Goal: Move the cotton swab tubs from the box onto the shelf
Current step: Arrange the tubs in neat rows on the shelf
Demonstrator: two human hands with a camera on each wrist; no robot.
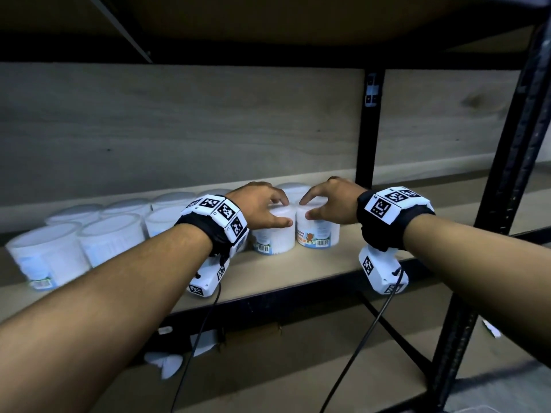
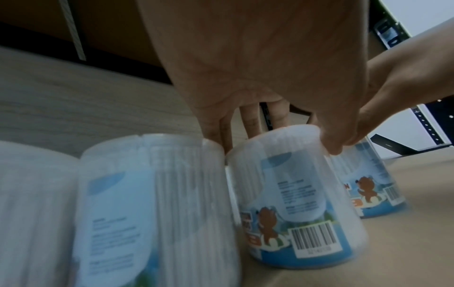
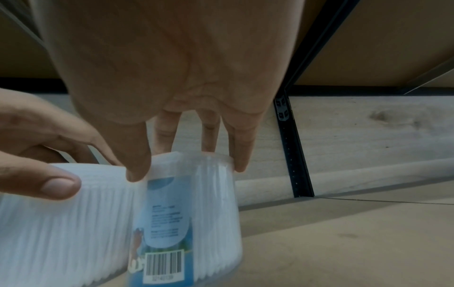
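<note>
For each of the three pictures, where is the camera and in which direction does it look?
Head: above, facing forward and down at the shelf; both forearms, left hand, right hand.
Left wrist: under the left palm, along the fingers at the left tub.
Right wrist: under the right palm, at the right tub.
Shared: both wrist views show both tubs.

Two clear cotton swab tubs stand upright and side by side on the shelf board (image 1: 298,272) at the centre of the head view. The left tub (image 1: 272,234) and the right tub (image 1: 319,231) are packed with white swabs and carry blue labels with a brown bear and a barcode. More tubs (image 1: 89,234) of the same kind are ranged in two rows toward the left of the frame, all upright.
</note>
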